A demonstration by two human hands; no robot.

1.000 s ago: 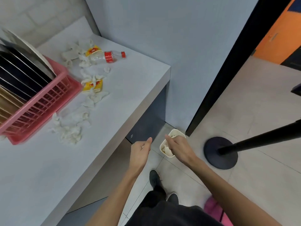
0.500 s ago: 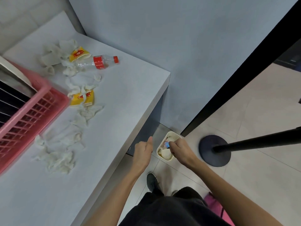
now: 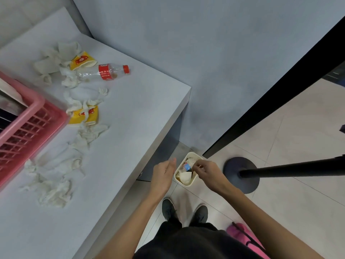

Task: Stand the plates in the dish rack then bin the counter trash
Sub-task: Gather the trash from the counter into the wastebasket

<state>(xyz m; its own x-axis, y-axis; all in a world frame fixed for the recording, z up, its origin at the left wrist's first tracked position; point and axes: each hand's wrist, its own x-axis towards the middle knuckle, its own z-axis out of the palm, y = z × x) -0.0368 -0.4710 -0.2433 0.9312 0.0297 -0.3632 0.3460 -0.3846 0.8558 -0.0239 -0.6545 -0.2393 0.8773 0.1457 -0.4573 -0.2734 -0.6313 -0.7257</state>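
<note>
1. Cream plastic bin (image 3: 196, 155) sits on the tiled floor, tucked between the grey counter's (image 3: 140, 128) side panel and the round black base of a post (image 3: 240, 174).
2. My right hand (image 3: 207, 171) hangs over its rim, fingers curled at a clear blue-labelled bottle (image 3: 187, 166) lying inside; whether I pinch it I cannot tell.
3. My left hand (image 3: 164, 174) is relaxed and holds nothing, just off the counter's front edge.
4. Crumpled white tissues (image 3: 52, 184), yellow wrappers (image 3: 84, 116) and a clear red-capped bottle (image 3: 107, 71) litter the counter beside the pink plastic dish rack (image 3: 35, 116), where plates (image 3: 10, 91) stand.
5. Open tile lies to my right.

Left hand (image 3: 162, 174), right hand (image 3: 207, 172), forearms (image 3: 134, 221) bare; dark grey trousers (image 3: 194, 243); dark low shoes (image 3: 168, 209).
</note>
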